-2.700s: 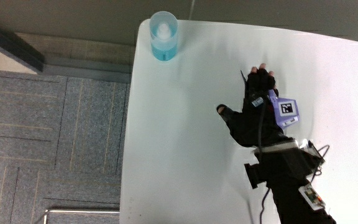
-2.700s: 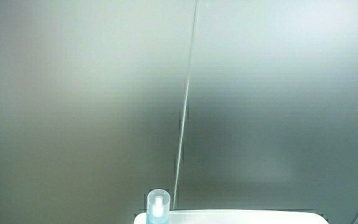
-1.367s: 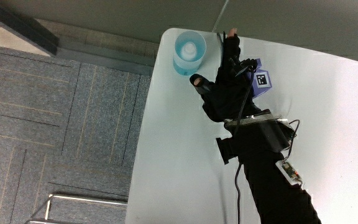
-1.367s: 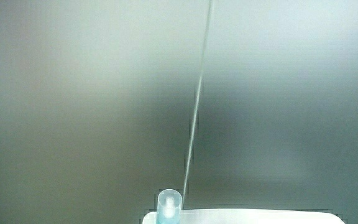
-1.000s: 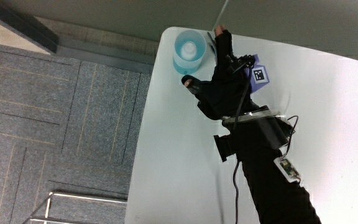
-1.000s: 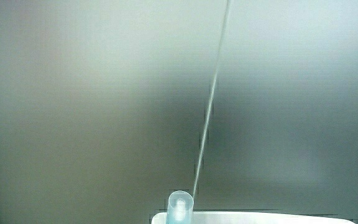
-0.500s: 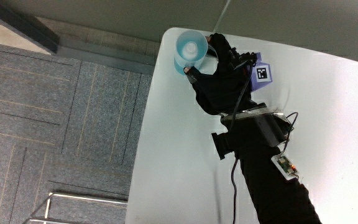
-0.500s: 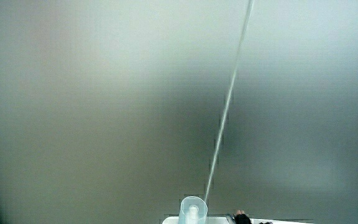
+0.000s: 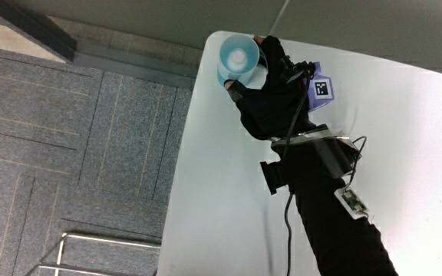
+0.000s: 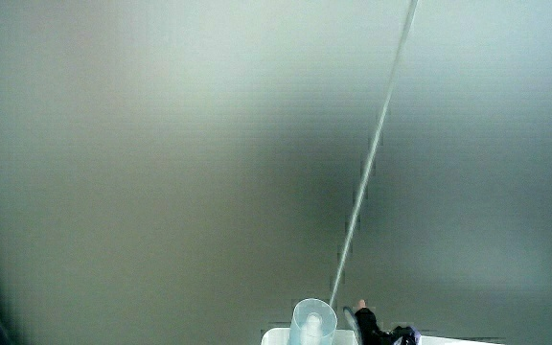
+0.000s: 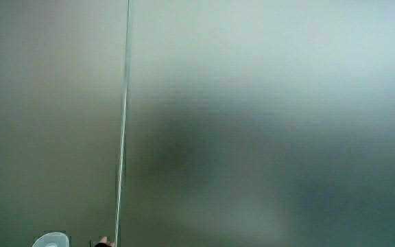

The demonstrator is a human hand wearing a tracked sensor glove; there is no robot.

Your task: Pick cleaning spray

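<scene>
The cleaning spray (image 9: 235, 60) is a pale blue see-through bottle with a clear round cap, standing at a corner of the white table (image 9: 229, 192), the corner farthest from the person. The hand (image 9: 271, 96) in its black glove is against the bottle, thumb on one flank and fingers curled round the other flank, so it grips the bottle. Both side views show mostly a pale wall; the bottle's cap (image 10: 312, 322) (image 11: 50, 241) shows in both, with fingertips (image 10: 364, 319) beside it in one.
The table's edge runs close by the bottle, with grey carpet floor (image 9: 75, 146) below it. A cable and a small device (image 9: 351, 201) sit on the forearm. A metal rail (image 9: 106, 239) shows on the floor near the person.
The hand reached across the table to the bottle, its fingers open beside it a second ago. Thumb and fingers have since closed round the bottle, which still stands at the corner.
</scene>
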